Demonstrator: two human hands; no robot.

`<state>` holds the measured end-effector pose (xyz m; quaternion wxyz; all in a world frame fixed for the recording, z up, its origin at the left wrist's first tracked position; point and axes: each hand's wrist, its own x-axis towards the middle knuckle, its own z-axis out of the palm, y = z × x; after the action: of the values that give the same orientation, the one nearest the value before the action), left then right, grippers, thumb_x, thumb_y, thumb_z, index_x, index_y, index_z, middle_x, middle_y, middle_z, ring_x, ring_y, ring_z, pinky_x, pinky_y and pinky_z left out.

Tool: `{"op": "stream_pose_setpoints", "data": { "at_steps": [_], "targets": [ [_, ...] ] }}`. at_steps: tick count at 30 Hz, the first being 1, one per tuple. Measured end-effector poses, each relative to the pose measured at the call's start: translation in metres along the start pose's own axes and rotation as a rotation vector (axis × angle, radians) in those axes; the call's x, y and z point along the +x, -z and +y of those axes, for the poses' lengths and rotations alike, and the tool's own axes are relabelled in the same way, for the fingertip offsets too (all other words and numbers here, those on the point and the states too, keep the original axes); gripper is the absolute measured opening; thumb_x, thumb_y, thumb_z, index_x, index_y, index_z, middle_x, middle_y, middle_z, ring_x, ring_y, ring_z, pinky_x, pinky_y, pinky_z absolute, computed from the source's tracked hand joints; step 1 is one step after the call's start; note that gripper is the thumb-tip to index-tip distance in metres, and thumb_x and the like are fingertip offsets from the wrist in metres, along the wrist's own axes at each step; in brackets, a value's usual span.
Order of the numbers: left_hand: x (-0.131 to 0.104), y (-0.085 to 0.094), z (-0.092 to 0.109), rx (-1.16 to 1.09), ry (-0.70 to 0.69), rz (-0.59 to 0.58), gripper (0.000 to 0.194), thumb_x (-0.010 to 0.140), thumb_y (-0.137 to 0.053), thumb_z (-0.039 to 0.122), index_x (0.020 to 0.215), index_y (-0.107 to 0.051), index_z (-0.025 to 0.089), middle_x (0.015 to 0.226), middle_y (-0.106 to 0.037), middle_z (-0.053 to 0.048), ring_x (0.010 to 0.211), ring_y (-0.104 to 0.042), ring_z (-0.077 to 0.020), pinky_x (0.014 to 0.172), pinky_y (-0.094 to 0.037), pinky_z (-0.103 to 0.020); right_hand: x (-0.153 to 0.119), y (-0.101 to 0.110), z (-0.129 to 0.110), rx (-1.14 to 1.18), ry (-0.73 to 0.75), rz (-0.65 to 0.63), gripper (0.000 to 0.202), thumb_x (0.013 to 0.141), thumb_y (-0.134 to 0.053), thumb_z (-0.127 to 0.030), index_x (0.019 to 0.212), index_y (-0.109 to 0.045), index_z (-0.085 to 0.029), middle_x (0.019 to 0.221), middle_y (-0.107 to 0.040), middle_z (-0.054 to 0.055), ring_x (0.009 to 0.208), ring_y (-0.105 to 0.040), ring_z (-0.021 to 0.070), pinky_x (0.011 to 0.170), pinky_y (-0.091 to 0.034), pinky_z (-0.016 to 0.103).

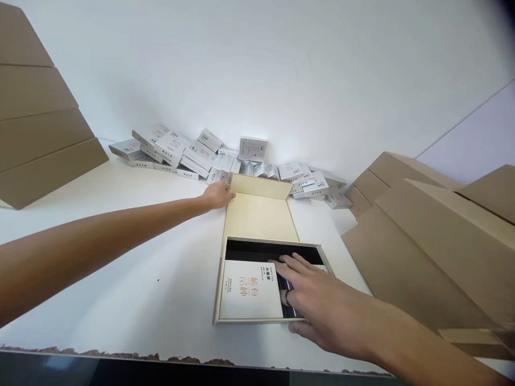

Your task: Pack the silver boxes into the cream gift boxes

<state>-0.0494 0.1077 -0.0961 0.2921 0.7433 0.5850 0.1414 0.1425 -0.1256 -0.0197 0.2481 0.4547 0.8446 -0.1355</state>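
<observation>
An open cream gift box (217,289) lies on the table with its lid folded back. My left hand (219,194) pinches the left edge of the raised lid flap (261,186), thumb inside. In the left part of the black-lined tray sits a flat white tea carton (249,289) with orange and black print. My right hand (322,300), a dark ring on one finger, reaches over the tray's right part. Its fingers curl around a second white carton (323,267), of which only a sliver shows. The thumb lies by the front wall.
Along the wall lie heaped small white cartons at the left (173,147) and right (316,182). A brown cardboard box (40,118) stands at the left. Larger open cardboard boxes (434,252) crowd the right side. The white table's front edge (161,358) is chipped.
</observation>
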Motion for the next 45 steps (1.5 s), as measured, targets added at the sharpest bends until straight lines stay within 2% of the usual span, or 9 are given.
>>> {"op": "stream_pose_setpoints", "data": {
  "at_steps": [4, 8, 14, 18, 21, 26, 38, 43, 45],
  "targets": [
    [0.002, -0.006, 0.004, -0.045, 0.013, -0.017, 0.028, 0.096, -0.059, 0.036, 0.116, -0.063, 0.017, 0.120, -0.063, -0.008, 0.105, -0.063, -0.0226, 0.090, -0.055, -0.042, 0.006, 0.001, -0.009, -0.075, -0.041, -0.081, 0.027, 0.088, -0.071, -0.031, 0.102, -0.074, -0.009, 0.126, -0.058, 0.018, 0.130, -0.039, 0.0483, 0.112, -0.031, 0.065],
    [0.003, -0.006, 0.011, -0.051, 0.092, 0.012, 0.031, 0.095, -0.060, 0.035, 0.121, -0.060, 0.017, 0.123, -0.062, -0.009, 0.106, -0.063, -0.0232, 0.090, -0.054, -0.043, 0.008, 0.005, -0.013, -0.123, -0.038, -0.120, 0.020, 0.086, -0.072, -0.027, 0.092, -0.075, -0.009, 0.106, -0.065, 0.013, 0.121, -0.047, 0.0457, 0.110, -0.033, 0.065],
    [0.016, -0.008, 0.017, -0.084, 0.183, 0.019, 0.036, 0.094, -0.063, 0.034, 0.125, -0.058, 0.017, 0.126, -0.060, -0.010, 0.108, -0.062, -0.0241, 0.089, -0.055, -0.043, 0.004, 0.003, -0.013, -0.110, -0.001, -0.089, 0.013, 0.088, -0.061, -0.015, 0.085, -0.073, -0.012, 0.100, -0.066, 0.008, 0.134, -0.035, 0.0452, 0.117, -0.024, 0.063],
    [0.025, -0.009, 0.011, -0.103, 0.167, 0.039, 0.032, 0.095, -0.062, 0.034, 0.122, -0.060, 0.018, 0.124, -0.061, -0.009, 0.108, -0.062, -0.0238, 0.090, -0.055, -0.043, 0.002, 0.004, -0.015, -0.097, -0.055, -0.059, 0.017, 0.089, -0.067, -0.027, 0.093, -0.074, -0.012, 0.128, -0.058, 0.014, 0.133, -0.037, 0.0462, 0.111, -0.035, 0.062],
    [0.025, -0.006, 0.005, -0.115, 0.123, 0.096, 0.032, 0.095, -0.061, 0.035, 0.122, -0.060, 0.018, 0.125, -0.061, -0.009, 0.109, -0.062, -0.0240, 0.091, -0.054, -0.043, 0.003, 0.006, -0.018, -0.096, -0.125, -0.036, 0.031, 0.085, -0.072, -0.033, 0.108, -0.073, -0.011, 0.156, -0.025, 0.018, 0.130, -0.039, 0.0484, 0.103, -0.044, 0.061],
    [0.011, 0.003, -0.001, -0.158, 0.001, 0.194, 0.029, 0.096, -0.059, 0.037, 0.117, -0.062, 0.016, 0.118, -0.064, -0.009, 0.102, -0.064, -0.0218, 0.089, -0.055, -0.042, 0.004, 0.006, -0.021, -0.098, -0.104, -0.050, 0.023, 0.087, -0.072, -0.035, 0.091, -0.074, -0.013, 0.115, -0.063, 0.011, 0.117, -0.050, 0.0400, 0.101, -0.046, 0.058],
    [-0.086, 0.022, -0.002, -0.183, -0.514, 0.456, 0.017, 0.093, -0.050, 0.028, 0.098, -0.064, 0.020, 0.095, -0.072, -0.004, 0.081, -0.066, -0.0180, 0.071, -0.048, -0.027, -0.011, -0.009, -0.015, 0.028, -0.043, 0.096, 0.025, 0.092, -0.067, -0.040, 0.083, -0.071, -0.017, 0.120, -0.059, 0.005, 0.143, -0.024, 0.0403, 0.121, 0.003, 0.060],
    [-0.097, 0.022, -0.010, -0.133, -0.726, 0.559, 0.016, 0.093, -0.052, 0.025, 0.093, -0.067, 0.019, 0.087, -0.073, -0.004, 0.072, -0.065, -0.0160, 0.059, -0.047, -0.025, -0.022, -0.023, -0.025, -0.104, 0.017, 0.244, 0.032, 0.084, -0.076, -0.044, 0.093, -0.074, -0.014, 0.117, -0.064, 0.009, 0.137, -0.036, 0.0399, 0.113, 0.025, 0.056],
    [-0.093, 0.022, -0.010, -0.138, -0.724, 0.562, 0.014, 0.092, -0.054, 0.023, 0.092, -0.067, 0.018, 0.084, -0.073, -0.003, 0.070, -0.065, -0.0146, 0.059, -0.047, -0.024, -0.024, -0.023, -0.030, -0.115, 0.041, 0.269, 0.034, 0.081, -0.078, -0.047, 0.092, -0.074, -0.014, 0.110, -0.066, 0.010, 0.133, -0.043, 0.0381, 0.115, 0.022, 0.056]
  ]
}}
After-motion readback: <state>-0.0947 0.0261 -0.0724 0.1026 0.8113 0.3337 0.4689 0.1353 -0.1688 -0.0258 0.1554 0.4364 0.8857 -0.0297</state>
